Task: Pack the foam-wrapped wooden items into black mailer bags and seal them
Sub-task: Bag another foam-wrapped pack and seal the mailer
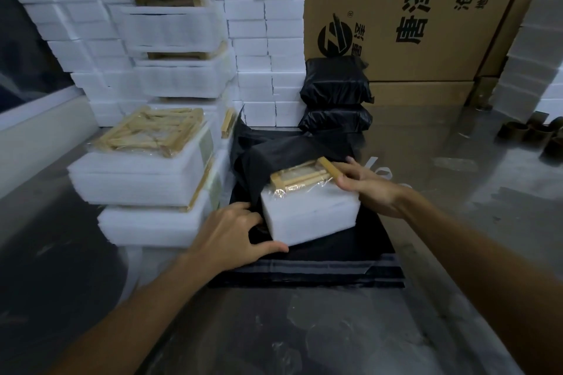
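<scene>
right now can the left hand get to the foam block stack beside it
Probably yes: the left hand rests at the foam-wrapped item, and the foam block stack sits right beside it with nothing between.

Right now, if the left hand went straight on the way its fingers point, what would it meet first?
Probably the white foam-wrapped wooden item: the left hand points right, its fingers already at the item's near-left corner. Depth is unclear.
</scene>
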Tool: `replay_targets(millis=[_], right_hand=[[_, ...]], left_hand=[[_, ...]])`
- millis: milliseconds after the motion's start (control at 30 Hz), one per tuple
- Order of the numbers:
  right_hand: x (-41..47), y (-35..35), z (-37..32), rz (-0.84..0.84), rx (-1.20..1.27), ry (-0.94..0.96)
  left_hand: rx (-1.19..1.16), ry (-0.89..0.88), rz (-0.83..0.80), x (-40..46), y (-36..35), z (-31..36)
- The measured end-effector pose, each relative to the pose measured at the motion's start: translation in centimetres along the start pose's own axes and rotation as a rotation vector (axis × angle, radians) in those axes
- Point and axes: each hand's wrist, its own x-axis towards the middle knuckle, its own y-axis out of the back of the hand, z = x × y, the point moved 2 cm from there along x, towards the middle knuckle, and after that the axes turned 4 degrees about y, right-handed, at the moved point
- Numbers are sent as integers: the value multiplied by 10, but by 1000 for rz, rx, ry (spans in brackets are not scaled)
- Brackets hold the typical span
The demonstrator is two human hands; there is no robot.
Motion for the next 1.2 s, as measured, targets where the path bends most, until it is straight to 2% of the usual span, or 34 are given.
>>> replay_targets(millis=[67, 100, 167, 233, 367, 400, 467, 533, 567, 667, 767, 933, 1000, 1100, 1200], right_hand=[[6, 3, 6, 66, 103, -55], [7, 3, 8, 47, 111, -73], [9, -2, 8, -8, 13, -83], [10, -7, 6, 48, -107, -70], [-1, -13, 8, 304, -193, 24], [-8, -13, 11, 316, -195, 61], [-21, -12, 17, 237, -232, 77], [-27, -14, 22, 184, -429, 49], [-28, -15, 24, 229, -508, 43], [-30, -22, 25, 500, -493, 45], [-35, -28, 32, 687, -542, 89], [-31, -10, 28, 873, -292, 62], [-17, 1, 22, 881, -285, -2], [10, 10, 17, 777, -334, -82], [32, 11, 12, 725, -433, -113]], left_hand=[[19, 76, -31, -3, -3, -1], [34, 130, -67, -3, -5, 0], [57, 235, -166, 0, -10, 0], [33, 306, -217, 5, -14, 2], [102, 282, -128, 14, -15, 4], [102, 272, -86, 13, -14, 3], [50, 285, -38, 11, -13, 0], [3, 324, -46, 12, -12, -2], [2, 332, -47, 14, -13, -2], [-12, 364, -14, 22, -17, 1], [-88, 416, 17, 28, -23, 3], [-226, 373, 49, 28, -28, 1], [-224, 380, 50, 26, -27, 2], [-140, 392, 60, 24, -21, 10], [-94, 498, -26, 26, -18, 20]])
